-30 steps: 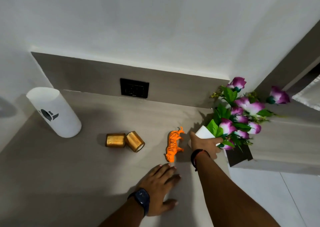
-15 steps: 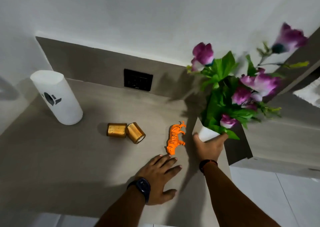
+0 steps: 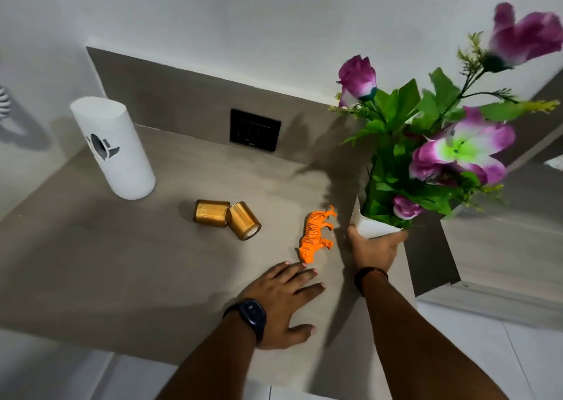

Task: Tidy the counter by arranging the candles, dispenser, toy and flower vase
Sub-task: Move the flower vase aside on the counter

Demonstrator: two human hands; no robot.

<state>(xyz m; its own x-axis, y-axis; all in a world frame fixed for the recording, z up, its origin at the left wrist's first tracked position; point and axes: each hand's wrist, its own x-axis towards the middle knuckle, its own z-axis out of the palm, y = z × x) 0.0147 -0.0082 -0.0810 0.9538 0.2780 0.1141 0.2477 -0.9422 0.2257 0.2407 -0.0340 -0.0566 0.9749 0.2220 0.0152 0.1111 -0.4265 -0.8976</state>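
Note:
My right hand (image 3: 373, 248) grips the white flower vase (image 3: 373, 227) from below at the counter's right edge; its purple flowers and green leaves (image 3: 432, 143) rise upright toward the camera. An orange toy tiger (image 3: 316, 234) stands just left of the vase. My left hand (image 3: 281, 300) lies flat on the counter with fingers spread, fingertips close to the tiger's near end. Two gold candles (image 3: 227, 218) lie on their sides, touching, in the middle. The white cylindrical dispenser (image 3: 114, 148) stands upright at the far left.
The grey counter (image 3: 122, 277) ends at a front edge near me and at a right edge beside the vase, with a lower ledge (image 3: 502, 247) beyond. A black wall socket (image 3: 255, 130) sits in the grey backsplash. White wall rises behind.
My right hand has raised the vase from lying tilted over the right edge to upright, so the flowers now stand high. The left hand, tiger, candles and dispenser have stayed put.

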